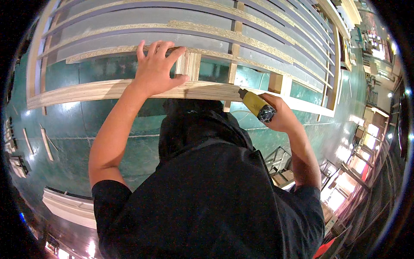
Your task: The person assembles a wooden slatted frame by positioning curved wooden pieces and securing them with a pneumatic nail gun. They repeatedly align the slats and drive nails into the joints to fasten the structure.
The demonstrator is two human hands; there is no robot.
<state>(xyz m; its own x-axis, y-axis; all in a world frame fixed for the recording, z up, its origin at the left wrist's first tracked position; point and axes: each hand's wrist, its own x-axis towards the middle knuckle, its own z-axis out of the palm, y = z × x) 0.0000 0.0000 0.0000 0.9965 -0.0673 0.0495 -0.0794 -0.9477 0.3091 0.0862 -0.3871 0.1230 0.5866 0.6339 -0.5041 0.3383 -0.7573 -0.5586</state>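
Head view: wooden frame [108, 90] of pale layered plywood rails and rough chipboard slats over grey panels, standing above a green floor [64, 134]. Left hand [155, 69] spread flat, fingers wide, pressing a short upright wood block [188, 64] on the front rail. Right hand [278, 113] wrapped around a yellow power tool [257, 105], tip at the rail's edge.

Pale wood frame [108, 90], grey slats [142, 17], speckled tan chipboard strips [207, 28], yellow tool [257, 105], glossy green floor [69, 129], black shirt [211, 194].
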